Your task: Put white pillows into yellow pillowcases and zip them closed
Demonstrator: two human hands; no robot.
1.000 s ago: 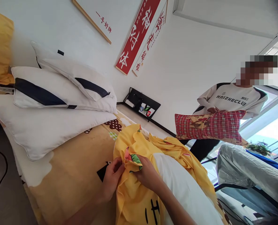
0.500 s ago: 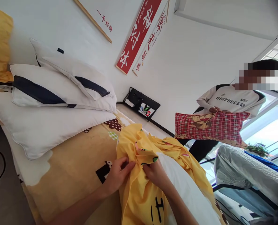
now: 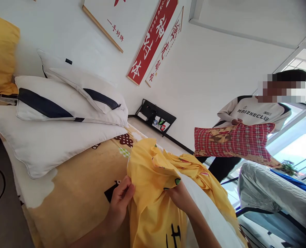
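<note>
A yellow pillowcase (image 3: 155, 210) with printed figures and black lettering lies bunched over part of a white pillow (image 3: 207, 210) on the bed. My left hand (image 3: 119, 201) pinches the case's left edge between thumb and fingers. Across from it, my right hand (image 3: 181, 198) grips the folded-back flap near a green print. The flap covers the tips of those fingers. More yellow fabric trails over the pillow's far side.
White pillows with dark bands (image 3: 44, 103) are stacked at the left on the patterned bed sheet (image 3: 72, 193). A person (image 3: 253, 110) stands at the right holding a red plaid pillow (image 3: 235, 141). Near them is a silver-covered rack (image 3: 266, 186). A black shelf (image 3: 155, 115) sits by the wall.
My left hand has slid left and down to the edge of the pillowcase. The right hand has shifted slightly right, so the cloth between them is spread wider and flatter.
</note>
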